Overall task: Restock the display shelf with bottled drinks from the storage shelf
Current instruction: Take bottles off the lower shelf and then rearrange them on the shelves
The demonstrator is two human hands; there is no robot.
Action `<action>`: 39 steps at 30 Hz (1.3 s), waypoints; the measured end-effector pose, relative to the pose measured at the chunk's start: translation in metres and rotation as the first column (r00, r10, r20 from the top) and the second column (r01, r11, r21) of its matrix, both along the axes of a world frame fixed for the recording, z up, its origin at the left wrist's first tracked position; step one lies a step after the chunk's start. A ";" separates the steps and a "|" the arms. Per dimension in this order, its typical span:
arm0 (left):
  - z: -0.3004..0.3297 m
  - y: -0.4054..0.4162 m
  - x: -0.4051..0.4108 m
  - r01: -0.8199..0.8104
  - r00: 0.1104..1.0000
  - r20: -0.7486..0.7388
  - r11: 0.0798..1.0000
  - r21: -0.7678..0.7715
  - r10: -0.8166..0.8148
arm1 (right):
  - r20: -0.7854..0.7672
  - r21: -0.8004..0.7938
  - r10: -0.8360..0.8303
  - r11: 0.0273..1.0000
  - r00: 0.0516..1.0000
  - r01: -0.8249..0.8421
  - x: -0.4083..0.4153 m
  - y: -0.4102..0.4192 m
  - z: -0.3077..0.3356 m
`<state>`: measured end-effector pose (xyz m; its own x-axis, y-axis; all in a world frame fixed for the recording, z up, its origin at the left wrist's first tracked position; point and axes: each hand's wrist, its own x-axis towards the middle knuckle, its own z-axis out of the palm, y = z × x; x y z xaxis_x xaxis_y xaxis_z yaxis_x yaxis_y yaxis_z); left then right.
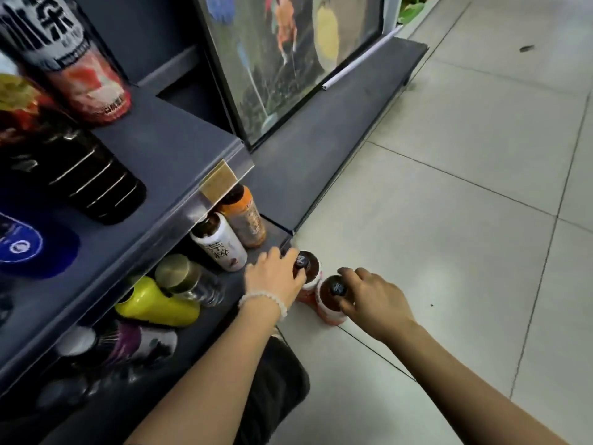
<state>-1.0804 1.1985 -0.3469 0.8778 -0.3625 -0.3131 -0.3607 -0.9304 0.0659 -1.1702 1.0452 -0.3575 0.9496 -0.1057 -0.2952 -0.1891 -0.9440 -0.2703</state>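
Observation:
Two tea bottles with dark caps stand side by side on the tiled floor by the corner of the dark shelf unit. My left hand (276, 277) grips the cap end of the left bottle (311, 268). Around the cap of the right bottle (330, 303) curl the fingers of my right hand (375, 300). The bottom shelf (272, 232) holds a white-labelled bottle (221, 245) and an orange-labelled bottle (247, 220) upright, plus a yellow bottle (157, 303) and a gold-capped bottle (186, 277).
The upper shelf (167, 149) carries a red-and-white bottle (73, 65), a dark bottle (90, 175) and a blue-labelled one (29, 245). A framed poster (282, 59) leans on a low dark ledge (353, 101). Pale floor tiles (449, 220) spread to the right. A dark trouser knee (276, 380) sits below my left arm.

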 end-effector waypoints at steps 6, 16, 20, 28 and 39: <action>-0.041 -0.013 0.018 0.009 0.999 -0.051 1.000 -0.017 -0.010 | -0.044 -0.041 0.052 0.998 0.998 -0.053 0.019 0.004 -0.037; -0.032 -0.005 0.006 0.092 0.994 -0.055 0.990 -0.106 -0.098 | 0.013 0.097 -0.016 0.995 1.000 0.014 0.002 0.003 -0.030; -0.005 0.002 -0.003 0.100 0.995 -0.012 0.985 -0.144 -0.102 | 0.072 0.113 -0.038 0.993 0.997 0.029 -0.013 -0.001 -0.002; 0.094 0.016 -0.028 0.094 0.993 0.099 0.955 -0.281 -0.068 | 0.286 -0.007 0.048 0.999 0.957 -0.048 -0.038 -0.006 0.103; 0.279 0.043 0.000 0.159 0.978 0.189 0.912 -0.377 -0.092 | 0.498 0.117 -0.077 0.993 0.864 0.021 -0.026 0.009 0.257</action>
<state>-1.0805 1.2420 -0.0674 0.8438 -0.5364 0.0185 -0.5094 -0.7894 0.3425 -1.1961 1.0547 -0.1001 0.9665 -0.1516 0.2071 -0.0472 -0.8981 -0.4372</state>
